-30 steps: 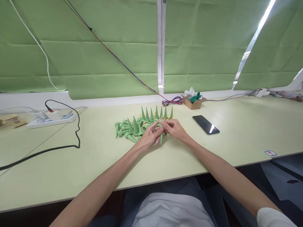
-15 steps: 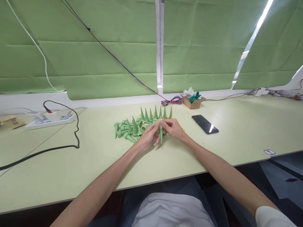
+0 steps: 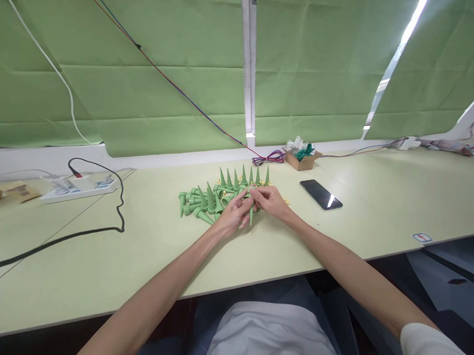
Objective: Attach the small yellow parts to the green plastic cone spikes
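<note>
Between my two hands a green plastic spike [image 3: 251, 215] points downward, its wider end up among my fingers. My left hand [image 3: 235, 213] is closed around it from the left. The fingertips of my right hand [image 3: 271, 200] pinch at its upper end, where the detail is too small to make out. Just behind and to the left lies a heap of similar green spikes [image 3: 202, 215], some on their sides. Several more stand tip up in a row [image 3: 236, 179] beyond my hands. Small yellow pieces [image 3: 286, 201] show beside my right hand.
A black phone [image 3: 320, 194] lies to the right. Behind it stand a small cardboard box [image 3: 300, 162] with green and clear stuff inside and a coiled red-blue wire [image 3: 269, 157]. At left are a white power strip [image 3: 81, 190] and a black cable [image 3: 122, 212].
The spike's tip has shifted slightly to the left, and my left fingers have changed their hold a little. My right hand stays at its upper end.
</note>
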